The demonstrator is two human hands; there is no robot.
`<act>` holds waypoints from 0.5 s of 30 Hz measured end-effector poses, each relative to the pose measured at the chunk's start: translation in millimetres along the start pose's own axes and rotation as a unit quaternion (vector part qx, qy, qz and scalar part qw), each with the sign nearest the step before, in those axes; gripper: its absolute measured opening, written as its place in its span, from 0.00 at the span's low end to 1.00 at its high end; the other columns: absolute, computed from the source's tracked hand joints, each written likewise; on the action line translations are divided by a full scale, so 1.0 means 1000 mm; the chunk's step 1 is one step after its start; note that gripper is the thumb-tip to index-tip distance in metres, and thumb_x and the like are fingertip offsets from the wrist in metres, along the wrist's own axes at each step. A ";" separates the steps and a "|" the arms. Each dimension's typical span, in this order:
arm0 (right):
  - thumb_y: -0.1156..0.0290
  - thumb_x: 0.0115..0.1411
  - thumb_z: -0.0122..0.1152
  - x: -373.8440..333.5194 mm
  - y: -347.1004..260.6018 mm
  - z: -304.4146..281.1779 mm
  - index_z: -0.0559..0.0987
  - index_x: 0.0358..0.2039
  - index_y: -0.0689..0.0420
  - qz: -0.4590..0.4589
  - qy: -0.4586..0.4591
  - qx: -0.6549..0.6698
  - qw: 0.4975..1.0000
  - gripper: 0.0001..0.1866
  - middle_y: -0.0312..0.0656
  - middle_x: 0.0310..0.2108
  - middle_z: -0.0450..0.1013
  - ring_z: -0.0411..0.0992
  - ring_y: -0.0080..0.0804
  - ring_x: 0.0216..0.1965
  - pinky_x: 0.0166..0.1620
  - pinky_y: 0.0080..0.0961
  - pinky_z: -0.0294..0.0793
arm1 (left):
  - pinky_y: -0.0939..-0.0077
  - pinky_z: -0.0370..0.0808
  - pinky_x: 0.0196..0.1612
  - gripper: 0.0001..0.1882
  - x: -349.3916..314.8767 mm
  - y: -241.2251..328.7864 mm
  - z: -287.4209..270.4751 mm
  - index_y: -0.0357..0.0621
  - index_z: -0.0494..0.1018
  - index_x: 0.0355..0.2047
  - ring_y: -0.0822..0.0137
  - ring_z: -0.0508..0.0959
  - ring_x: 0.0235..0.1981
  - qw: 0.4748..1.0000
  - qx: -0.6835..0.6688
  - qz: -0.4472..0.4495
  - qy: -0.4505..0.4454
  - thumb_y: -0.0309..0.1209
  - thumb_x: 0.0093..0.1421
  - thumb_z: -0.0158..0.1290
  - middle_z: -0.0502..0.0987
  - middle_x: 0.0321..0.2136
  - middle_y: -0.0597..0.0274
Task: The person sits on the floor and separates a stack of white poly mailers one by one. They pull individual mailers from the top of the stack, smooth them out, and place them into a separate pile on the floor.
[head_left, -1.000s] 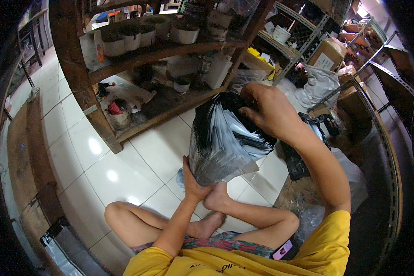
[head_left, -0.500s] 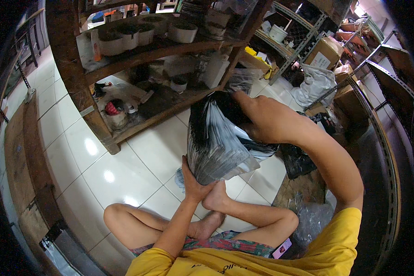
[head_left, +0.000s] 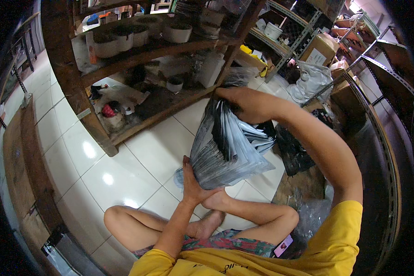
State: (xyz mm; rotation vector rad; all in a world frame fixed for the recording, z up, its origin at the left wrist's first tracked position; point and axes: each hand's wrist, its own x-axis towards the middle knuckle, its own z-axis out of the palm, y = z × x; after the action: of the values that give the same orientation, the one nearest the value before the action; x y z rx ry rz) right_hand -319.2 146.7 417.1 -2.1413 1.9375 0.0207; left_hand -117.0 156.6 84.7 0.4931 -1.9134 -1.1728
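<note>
A thick bundle of plastic bags (head_left: 225,163), grey and silvery with black parts, is held up in front of me above the tiled floor. My left hand (head_left: 195,189) is closed round its near lower corner, the thumb up along the side. At the far upper end, my right hand (head_left: 244,105) bends over the bundle and grips it; its fingertips are partly hidden by the hand and the black plastic. The bag edges fan out in layers toward the right.
A wooden shelf (head_left: 161,57) with white pots stands ahead. Black plastic packages (head_left: 294,154) lie to the right, near a clear plastic sheet (head_left: 306,216). A phone (head_left: 283,247) rests beside my right thigh. Metal racks (head_left: 299,27) and a cardboard box (head_left: 319,51) stand at the far right.
The bundle has tilted and spread, showing more grey layers and less black on top. My right hand has shifted a little left and its wrist has turned. My left hand keeps its hold.
</note>
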 end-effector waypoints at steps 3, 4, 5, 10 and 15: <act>0.76 0.53 0.59 -0.006 -0.019 -0.001 0.67 0.55 0.61 0.071 0.019 -0.017 0.997 0.27 0.64 0.45 0.75 0.73 0.62 0.50 0.52 0.46 0.74 | 0.48 0.52 0.71 0.82 0.001 0.004 0.007 0.27 0.35 0.69 0.34 0.53 0.69 1.000 -0.004 -0.022 0.015 0.58 0.29 0.77 0.48 0.67 0.27; 0.75 0.54 0.60 -0.005 -0.032 -0.009 0.67 0.54 0.62 0.120 0.025 -0.036 0.992 0.26 0.64 0.44 0.76 0.74 0.63 0.48 0.51 0.47 0.74 | 0.48 0.52 0.71 0.81 0.003 0.003 0.006 0.27 0.35 0.69 0.34 0.53 0.69 1.000 -0.002 -0.019 0.024 0.57 0.29 0.77 0.49 0.67 0.27; 0.74 0.54 0.61 -0.005 -0.040 -0.013 0.67 0.53 0.63 0.169 0.030 -0.055 0.984 0.26 0.63 0.42 0.76 0.75 0.64 0.47 0.50 0.48 0.74 | 0.49 0.53 0.71 0.81 0.004 0.003 0.003 0.27 0.36 0.69 0.35 0.54 0.69 0.999 -0.010 -0.035 0.027 0.56 0.30 0.77 0.50 0.67 0.28; 0.68 0.58 0.60 -0.024 -0.037 -0.005 0.62 0.56 0.65 0.243 -0.036 -0.116 0.962 0.29 0.64 0.39 0.77 0.75 0.65 0.44 0.49 0.50 0.74 | 0.50 0.54 0.70 0.78 0.003 -0.002 0.009 0.26 0.39 0.69 0.37 0.56 0.68 0.997 -0.030 -0.036 0.066 0.53 0.31 0.77 0.53 0.66 0.31; 0.67 0.60 0.59 -0.018 -0.059 -0.004 0.60 0.55 0.68 0.239 -0.031 0.042 0.970 0.28 0.68 0.38 0.76 0.75 0.66 0.46 0.49 0.51 0.74 | 0.52 0.53 0.70 0.77 0.002 -0.007 -0.001 0.26 0.39 0.69 0.37 0.55 0.68 0.998 -0.050 -0.030 0.030 0.54 0.31 0.76 0.52 0.67 0.32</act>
State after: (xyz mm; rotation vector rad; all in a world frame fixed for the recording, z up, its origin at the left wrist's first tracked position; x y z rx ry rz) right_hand -263.5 168.2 434.4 -1.5563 2.3184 0.0905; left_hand -118.4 150.9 79.4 0.5276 -1.7900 -1.2716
